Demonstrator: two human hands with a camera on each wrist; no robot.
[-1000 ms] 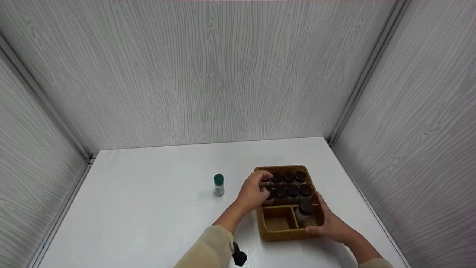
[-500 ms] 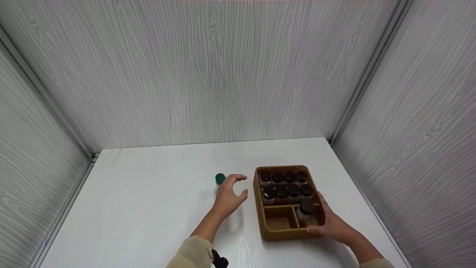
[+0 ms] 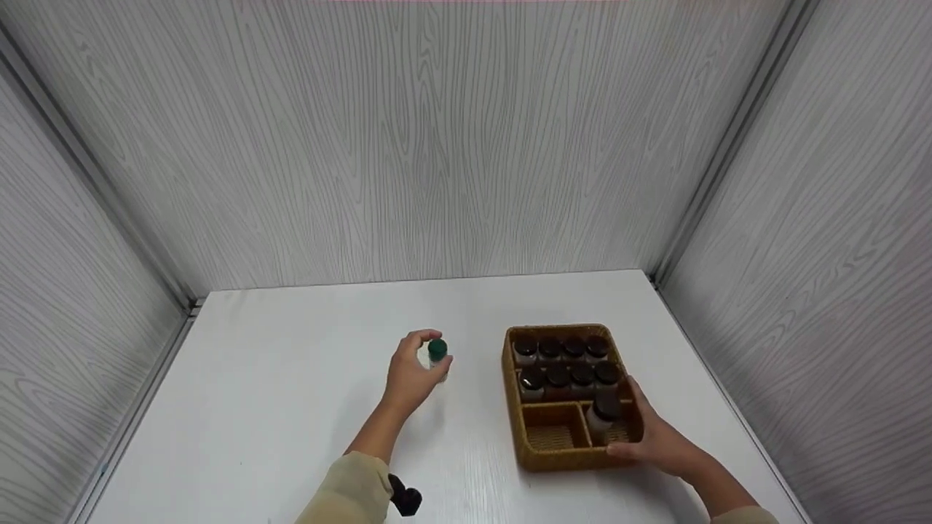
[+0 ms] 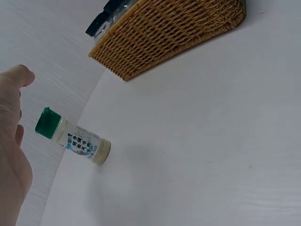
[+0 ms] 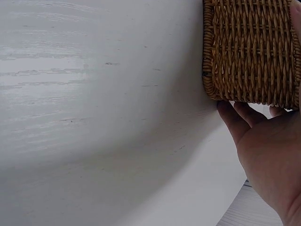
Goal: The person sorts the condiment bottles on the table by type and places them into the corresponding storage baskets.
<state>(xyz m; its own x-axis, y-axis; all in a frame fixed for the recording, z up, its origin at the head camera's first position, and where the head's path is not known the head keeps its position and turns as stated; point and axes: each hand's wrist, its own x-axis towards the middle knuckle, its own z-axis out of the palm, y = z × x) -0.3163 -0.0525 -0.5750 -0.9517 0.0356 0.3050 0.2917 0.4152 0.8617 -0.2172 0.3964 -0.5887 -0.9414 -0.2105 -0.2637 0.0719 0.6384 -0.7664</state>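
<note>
A small bottle with a green cap (image 3: 437, 352) stands upright on the white table (image 3: 291, 407), left of a wicker basket (image 3: 561, 460). My left hand (image 3: 408, 375) curves around the bottle from the left. In the left wrist view the bottle (image 4: 70, 139) stands a little apart from the left hand (image 4: 11, 155), with no contact visible. My right hand (image 3: 659, 440) grips the basket's near right corner. The right wrist view shows the right hand (image 5: 268, 160) with its fingers against the woven wall of the basket (image 5: 249, 47). Several dark-capped jars (image 3: 561, 349) fill the basket's two far rows.
One more dark-capped jar (image 3: 603, 413) stands in the basket's near right compartment, and the near left compartment (image 3: 546, 435) holds nothing. Grey wood-grain walls close the table in on the left, back and right. The basket (image 4: 174, 33) lies beyond the bottle in the left wrist view.
My left hand has left the jars in the basket and moved left to the green-capped bottle, curving round it. The right hand has stayed on the basket's corner.
</note>
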